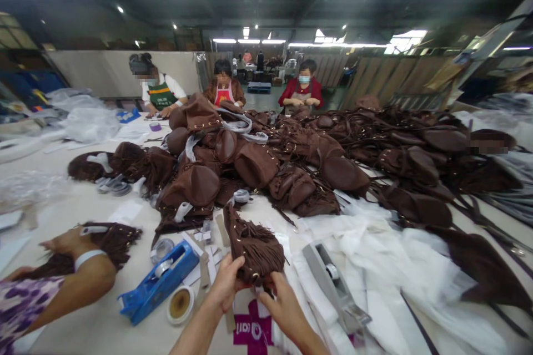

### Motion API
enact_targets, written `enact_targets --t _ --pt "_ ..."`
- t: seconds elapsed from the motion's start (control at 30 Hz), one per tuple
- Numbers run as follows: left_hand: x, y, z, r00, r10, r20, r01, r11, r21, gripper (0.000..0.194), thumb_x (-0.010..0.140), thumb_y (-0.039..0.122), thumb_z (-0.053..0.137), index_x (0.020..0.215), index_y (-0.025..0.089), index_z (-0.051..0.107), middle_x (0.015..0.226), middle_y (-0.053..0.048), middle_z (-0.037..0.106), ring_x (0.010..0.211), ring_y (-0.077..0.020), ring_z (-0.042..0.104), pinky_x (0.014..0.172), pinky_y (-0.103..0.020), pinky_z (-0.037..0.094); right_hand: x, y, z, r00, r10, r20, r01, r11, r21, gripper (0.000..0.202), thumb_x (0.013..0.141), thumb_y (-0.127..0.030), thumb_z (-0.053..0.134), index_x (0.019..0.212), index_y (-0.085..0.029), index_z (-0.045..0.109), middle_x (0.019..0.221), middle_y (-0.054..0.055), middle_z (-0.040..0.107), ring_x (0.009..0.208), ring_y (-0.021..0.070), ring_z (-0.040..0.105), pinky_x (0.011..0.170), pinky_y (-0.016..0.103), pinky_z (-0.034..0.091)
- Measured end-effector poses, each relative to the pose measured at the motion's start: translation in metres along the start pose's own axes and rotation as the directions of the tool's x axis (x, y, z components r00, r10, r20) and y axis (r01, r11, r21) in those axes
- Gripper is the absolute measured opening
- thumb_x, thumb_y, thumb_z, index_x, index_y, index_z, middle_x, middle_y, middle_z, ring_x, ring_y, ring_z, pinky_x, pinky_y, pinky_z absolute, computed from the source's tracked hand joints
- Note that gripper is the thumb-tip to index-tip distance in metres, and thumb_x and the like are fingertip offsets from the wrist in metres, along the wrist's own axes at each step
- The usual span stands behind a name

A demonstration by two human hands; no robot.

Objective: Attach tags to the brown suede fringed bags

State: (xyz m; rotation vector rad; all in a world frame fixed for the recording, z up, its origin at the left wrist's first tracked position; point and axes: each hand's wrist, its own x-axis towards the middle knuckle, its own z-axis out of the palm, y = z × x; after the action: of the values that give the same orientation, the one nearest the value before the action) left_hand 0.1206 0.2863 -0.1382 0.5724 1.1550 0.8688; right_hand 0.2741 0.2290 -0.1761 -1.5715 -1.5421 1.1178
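Between my two hands is a dark brown fringed bag, held up over the near edge of the table. My left hand grips its left side, thumb on top. On the lower right edge, my right hand is closed around the bag, near a small metal eyelet; its fingertips are partly hidden beneath. Below the hands shows a magenta cloth with white lettering. A blue tape dispenser and a tape roll lie left of my left hand. To the right of my right hand is a grey tape dispenser.
A heap of brown bags fills the table's middle and far side. White wrapping sheets spread on the right. At left, a co-worker's arm handles another fringed bag. Several people work across the table.
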Motion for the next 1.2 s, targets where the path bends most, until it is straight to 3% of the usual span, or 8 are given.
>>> enact_targets --t 0.13,0.33,0.5,0.67,0.77,0.87,1.03,1.2 --pt "0.006 0.010 0.004 1.000 -0.008 0.002 0.008 0.999 0.035 0.040 0.067 0.037 0.067 0.100 0.018 0.056 0.081 -0.004 0.070 0.065 -0.0169 0.064 0.056 -0.028 0.051 0.002 -0.001 0.006 0.993 -0.013 -0.120 0.010 1.000 -0.030 0.033 0.074 -0.021 0.057 0.107 -0.020 0.058 0.111 0.010 0.061 0.109 0.0265 0.055 0.094 0.035 0.043" --pt "-0.004 0.024 0.001 0.995 0.098 -0.033 -0.098 0.995 -0.002 0.046 0.071 0.053 0.066 0.096 0.016 0.056 0.089 -0.007 0.068 0.075 -0.0197 0.065 0.065 -0.033 0.054 -0.004 -0.016 0.004 0.998 0.015 0.056 -0.021 0.993 0.117 0.006 0.077 -0.018 0.053 0.079 -0.019 0.058 0.073 0.000 0.062 0.073 0.0182 0.060 0.068 0.026 0.045" --pt "-0.032 -0.002 -0.017 0.921 0.333 -0.201 -0.255 0.907 0.336 0.058 0.067 0.058 0.067 0.108 0.021 0.051 0.096 -0.005 0.065 0.079 -0.0218 0.065 0.067 -0.034 0.055 -0.024 -0.027 0.010 0.985 0.079 0.154 -0.114 0.965 0.235 0.010 0.079 -0.016 0.050 0.082 -0.019 0.060 0.062 -0.005 0.058 0.056 0.0127 0.056 0.052 0.020 0.039" --pt "-0.033 -0.042 -0.024 1.000 0.024 0.018 -0.030 0.849 0.528 0.048 0.060 0.066 0.065 0.061 0.018 0.061 0.060 -0.004 0.063 0.063 -0.0229 0.062 0.058 -0.032 0.051 -0.036 -0.024 0.009 0.960 -0.001 0.279 -0.042 0.988 0.146 0.017 0.083 -0.014 0.050 0.085 -0.021 0.066 0.068 -0.004 0.063 0.064 0.0134 0.061 0.056 0.020 0.040" --pt "-0.026 -0.044 -0.023 0.998 -0.049 0.029 0.027 0.862 0.507 0.050 0.064 0.066 0.062 0.063 0.016 0.066 0.063 -0.005 0.068 0.060 -0.0215 0.062 0.059 -0.031 0.050 -0.035 0.006 -0.004 0.990 0.129 0.053 -0.107 0.946 -0.305 0.032 0.095 -0.026 0.041 0.077 -0.020 0.066 0.074 0.001 0.067 0.074 0.0169 0.064 0.064 0.024 0.043" --pt "-0.023 -0.032 -0.023 0.997 -0.078 0.020 0.061 0.889 0.454 0.051 0.065 0.066 0.063 0.065 0.016 0.067 0.067 -0.007 0.071 0.062 -0.0224 0.066 0.060 -0.031 0.052 -0.031 0.045 -0.016 0.957 0.178 -0.230 -0.288 0.690 -0.664 0.024 0.094 -0.020 0.044 0.089 -0.016 0.067 0.092 0.011 0.069 0.087 0.0243 0.065 0.070 0.030 0.044" --pt "-0.022 -0.018 -0.022 0.997 -0.071 -0.009 0.069 0.914 0.399 0.045 0.065 0.061 0.067 0.068 0.016 0.067 0.069 -0.008 0.072 0.070 -0.0256 0.069 0.061 -0.032 0.053 -0.026 0.086 -0.015 0.949 0.210 -0.236 -0.316 0.611 -0.726 0.029 0.083 0.002 0.044 0.086 -0.012 0.069 0.093 0.017 0.069 0.085 0.0276 0.066 0.066 0.033 0.043" --pt "-0.021 -0.019 -0.025 0.998 -0.063 0.008 0.054 0.910 0.410 0.035 0.072 0.054 0.063 0.070 0.018 0.066 0.070 -0.005 0.071 0.076 -0.0259 0.068 0.065 -0.032 0.050 -0.019 0.096 -0.017 0.953 0.187 -0.239 -0.303 0.636 -0.709 0.031 0.085 0.002 0.041 0.084 -0.015 0.068 0.088 0.013 0.069 0.084 0.0250 0.065 0.069 0.032 0.041"
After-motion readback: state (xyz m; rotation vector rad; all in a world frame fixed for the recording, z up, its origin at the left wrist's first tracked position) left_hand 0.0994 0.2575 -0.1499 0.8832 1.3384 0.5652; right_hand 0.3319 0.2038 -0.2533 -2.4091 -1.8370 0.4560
